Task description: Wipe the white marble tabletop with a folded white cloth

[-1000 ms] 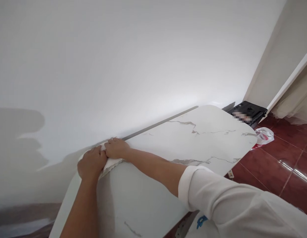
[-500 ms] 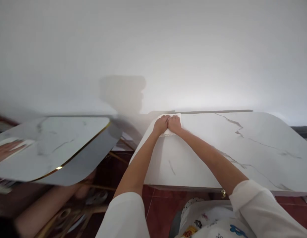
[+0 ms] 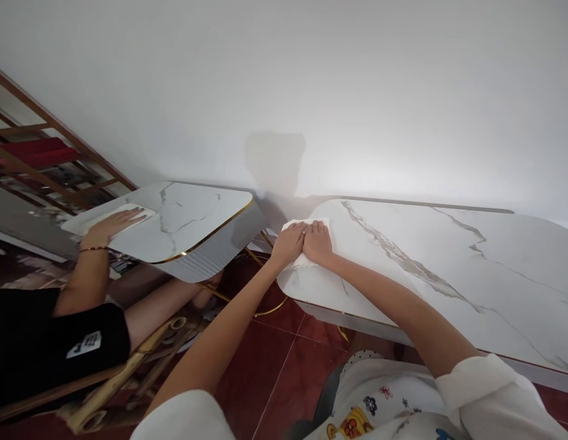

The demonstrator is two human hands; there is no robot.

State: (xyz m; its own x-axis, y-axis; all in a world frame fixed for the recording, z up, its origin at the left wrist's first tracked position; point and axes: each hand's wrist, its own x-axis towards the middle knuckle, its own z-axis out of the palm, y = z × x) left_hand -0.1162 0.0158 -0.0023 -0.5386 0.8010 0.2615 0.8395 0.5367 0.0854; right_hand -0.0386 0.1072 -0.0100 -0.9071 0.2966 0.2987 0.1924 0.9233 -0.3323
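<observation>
A white cloth (image 3: pixel 327 223) lies on the left end of a white marble-patterned tabletop (image 3: pixel 403 232), near its rounded corner. My left hand (image 3: pixel 290 241) grips the cloth from above, its fingers together and pressed down. Tight against it, my right hand (image 3: pixel 317 241) bears on the same cloth with bent, closed fingers. Both arms reach forward over the near edge. Parts of the cloth are hidden under the hands.
To the left stands a second marble-patterned table (image 3: pixel 205 208) with a gold rim. A co-worker's hand (image 3: pixel 112 226) rests there on another white cloth (image 3: pixel 143 215). A white wall (image 3: pixel 357 91) rises behind. Wooden furniture (image 3: pixel 100 391) is at the lower left.
My view has turned left, bringing more of the co-worker and wooden rack into sight. Both hands and the cloth have shifted nearer to me along the table's left end.
</observation>
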